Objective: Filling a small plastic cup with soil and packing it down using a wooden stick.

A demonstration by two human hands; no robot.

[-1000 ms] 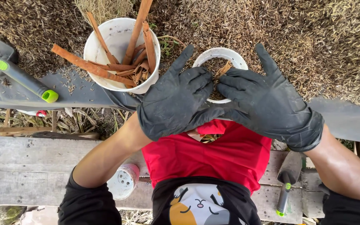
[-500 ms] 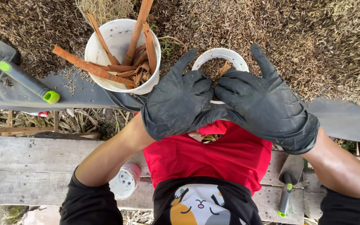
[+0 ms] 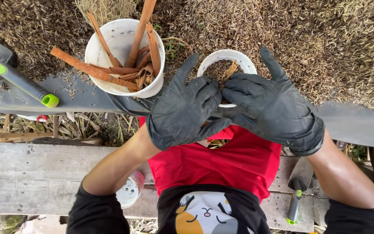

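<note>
In the head view, both hands sit slightly lower and nearer the middle of the frame than half a second ago, and the right thumb now stands clear of the rim of the small white round pot rather than crossing it; the pots and tools have not shifted.

The left hand, in a black rubber glove, lies back-up at the centre of the frame, fingers together and bent towards the right, thumb raised towards the pot. The right hand, gloved the same, mirrors it from the right, its fingers overlapping the left fingertips, thumb pointing up. Both are half-curled over the lower edge of the small pot; the palms face away, so whether they grip anything cannot be told. The pot, holding brown husk and a stick of bark, stands at the upper centre on the dry husk bedding.

At the upper left, a larger white plastic bucket holds long reddish-brown bark strips. Further left a grey-handled tool with a green end cap lies on a grey sheet. Below, a weathered wooden bench carries a small trowel with a green-tipped handle at the lower right and a red-and-white perforated can near the left forearm.
</note>
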